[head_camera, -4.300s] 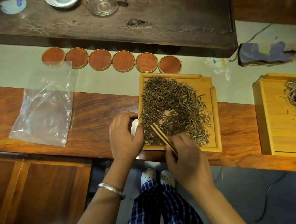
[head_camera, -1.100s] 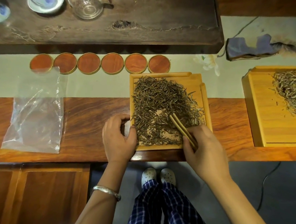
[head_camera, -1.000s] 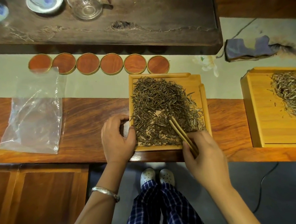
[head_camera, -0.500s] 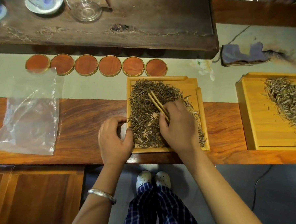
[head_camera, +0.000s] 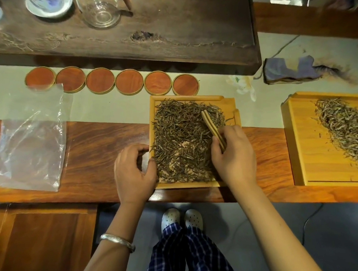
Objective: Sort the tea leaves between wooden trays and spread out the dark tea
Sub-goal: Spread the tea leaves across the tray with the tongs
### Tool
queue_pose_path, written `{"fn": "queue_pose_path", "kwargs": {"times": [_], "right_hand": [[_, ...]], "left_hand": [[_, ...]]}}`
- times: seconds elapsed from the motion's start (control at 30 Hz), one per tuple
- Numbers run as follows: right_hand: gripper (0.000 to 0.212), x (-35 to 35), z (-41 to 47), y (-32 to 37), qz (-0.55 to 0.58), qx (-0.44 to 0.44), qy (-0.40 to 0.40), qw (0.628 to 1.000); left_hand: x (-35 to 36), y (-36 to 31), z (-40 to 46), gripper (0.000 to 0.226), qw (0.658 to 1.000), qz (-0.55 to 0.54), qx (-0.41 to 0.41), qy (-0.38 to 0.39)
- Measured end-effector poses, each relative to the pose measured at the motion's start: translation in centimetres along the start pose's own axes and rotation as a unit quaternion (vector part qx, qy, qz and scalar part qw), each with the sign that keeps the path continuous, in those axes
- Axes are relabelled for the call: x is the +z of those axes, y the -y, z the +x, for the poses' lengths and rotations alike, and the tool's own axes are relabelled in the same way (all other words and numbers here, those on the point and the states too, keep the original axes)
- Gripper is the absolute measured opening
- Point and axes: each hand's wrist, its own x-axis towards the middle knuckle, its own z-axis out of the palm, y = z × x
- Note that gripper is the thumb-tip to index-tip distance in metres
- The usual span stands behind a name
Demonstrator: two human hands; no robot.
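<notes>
Dark tea is a loose layer of thin, curled brown-black leaves covering most of the near tray, a pale square wooden one with a raised rim, sitting on the reddish wood desk in front of me. My right hand is curled round wooden tongs, two flat pale strips, tips resting in the leaves toward the tray's far right. My left hand has its fingers bent against the tray's left rim, thumb on the edge; I can't tell how firmly it grips. A second pale wooden tray sits well apart to the right, holding a lighter, greyish-green pile of leaves on its right part. Two trays, one pair of tongs. Six round red-brown coasters with light rims stand in a row beyond the near tray. One crumpled clear plastic bag lies on the left. Dark slab at the far side carries a glass cup and a blue-and-white saucer.
</notes>
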Motion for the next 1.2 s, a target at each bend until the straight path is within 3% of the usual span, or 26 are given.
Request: {"fn": "queue_pose_path", "kwargs": {"times": [0.57,0.8,1.0,1.2], "right_hand": [[0.011,-0.5,-1.4,-0.4,-0.006,0.018,0.015,1.000],[0.010,0.4,-2.1,2.0,0.030,-0.072,0.042,0.996],[0.010,-0.1,-2.4,0.7,-0.021,-0.031,0.052,0.998],[0.014,0.5,-0.2,2.7,0.022,-0.041,0.025,0.999]], "left_hand": [[0.1,0.1,0.0,0.024,1.000,0.001,-0.007,-0.002],[0.1,0.1,0.0,0.025,1.000,0.000,-0.004,-0.004],[0.0,0.1,0.0,0.024,1.000,-0.001,-0.010,-0.001],[-0.1,0.0,0.1,0.025,1.000,0.001,-0.007,0.003]]}}
